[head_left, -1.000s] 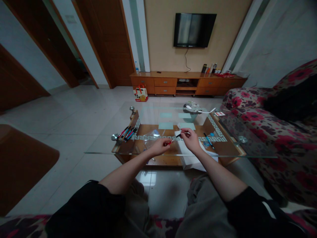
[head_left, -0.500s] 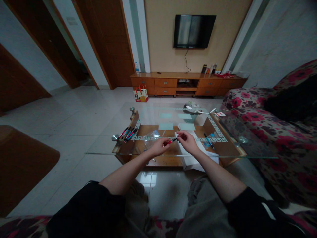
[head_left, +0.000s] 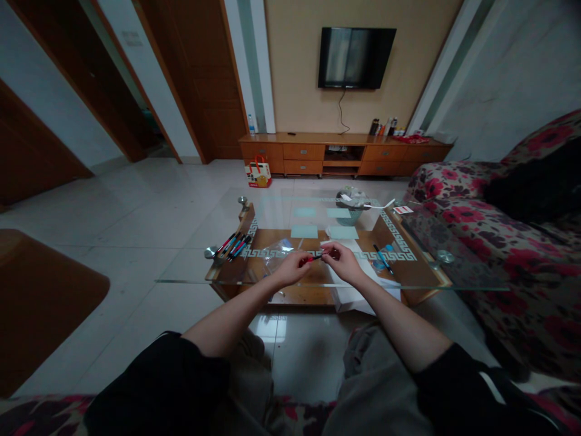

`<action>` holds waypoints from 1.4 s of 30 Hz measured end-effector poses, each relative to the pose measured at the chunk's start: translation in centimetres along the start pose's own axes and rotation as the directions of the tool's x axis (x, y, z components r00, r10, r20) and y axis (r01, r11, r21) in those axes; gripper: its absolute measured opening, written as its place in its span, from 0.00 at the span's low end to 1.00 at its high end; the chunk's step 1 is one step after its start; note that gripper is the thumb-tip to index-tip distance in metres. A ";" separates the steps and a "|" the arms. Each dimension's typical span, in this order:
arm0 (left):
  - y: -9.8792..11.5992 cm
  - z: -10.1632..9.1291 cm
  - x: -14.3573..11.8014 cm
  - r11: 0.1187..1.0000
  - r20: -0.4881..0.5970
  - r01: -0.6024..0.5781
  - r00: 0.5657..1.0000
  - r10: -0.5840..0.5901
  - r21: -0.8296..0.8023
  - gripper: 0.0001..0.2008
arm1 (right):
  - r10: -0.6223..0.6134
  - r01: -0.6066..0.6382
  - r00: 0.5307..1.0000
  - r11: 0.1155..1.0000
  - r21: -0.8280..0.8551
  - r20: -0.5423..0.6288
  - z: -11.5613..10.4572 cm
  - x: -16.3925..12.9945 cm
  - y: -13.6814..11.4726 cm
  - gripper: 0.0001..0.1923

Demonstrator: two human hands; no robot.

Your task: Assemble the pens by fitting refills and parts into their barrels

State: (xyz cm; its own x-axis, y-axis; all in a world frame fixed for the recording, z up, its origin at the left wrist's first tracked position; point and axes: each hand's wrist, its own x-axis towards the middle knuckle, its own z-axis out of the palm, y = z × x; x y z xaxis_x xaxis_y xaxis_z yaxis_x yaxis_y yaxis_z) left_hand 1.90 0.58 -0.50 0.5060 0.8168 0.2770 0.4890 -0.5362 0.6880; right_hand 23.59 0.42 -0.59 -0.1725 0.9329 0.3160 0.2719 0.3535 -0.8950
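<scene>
- My left hand (head_left: 293, 267) was closed around a red and black pen (head_left: 316, 258), its grip clamped on the red end.
- My right hand (head_left: 344, 261) met it from the other side, fingertips pinched on the pen's dark tip; I could not tell whether it also held a small cap there.
- The pen hung between both hands, just above the glass tabletop (head_left: 190, 266), over the near edge.
- A white sheet of paper (head_left: 354, 293) lay under my right hand.
- A clear plastic bag (head_left: 276, 249) sat just beyond my left hand.
- A bunch of red, blue and black pens (head_left: 233, 245) lay well to the left on the tabletop.
- One blue pen (head_left: 382, 257) lay alone to the right of my hands.
</scene>
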 end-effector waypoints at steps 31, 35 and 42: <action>0.2 -0.6 -0.3 1.000 -0.023 -0.004 1.000 0.005 0.015 0.06 | 0.021 0.011 0.990 0.972 -0.234 0.136 -0.2 -0.6 -1.1 0.09; 0.5 -0.8 -0.3 1.000 -0.007 0.018 1.000 -0.018 0.016 0.07 | 0.026 0.007 0.990 0.974 -0.229 0.139 -0.2 -0.7 -1.3 0.10; 0.6 -0.8 -0.3 1.000 -0.014 0.009 1.000 -0.009 0.018 0.08 | 0.020 0.010 0.990 0.978 -0.209 0.140 -0.1 -0.7 -1.0 0.10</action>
State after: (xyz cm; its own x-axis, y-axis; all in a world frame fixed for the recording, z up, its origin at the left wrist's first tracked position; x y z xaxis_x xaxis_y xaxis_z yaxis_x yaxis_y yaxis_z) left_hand 1.50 0.17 0.40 0.4915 0.8245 0.2806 0.5062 -0.5326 0.6783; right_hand 23.55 -0.57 0.16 -0.2983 0.9208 0.2512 0.4623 0.3696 -0.8060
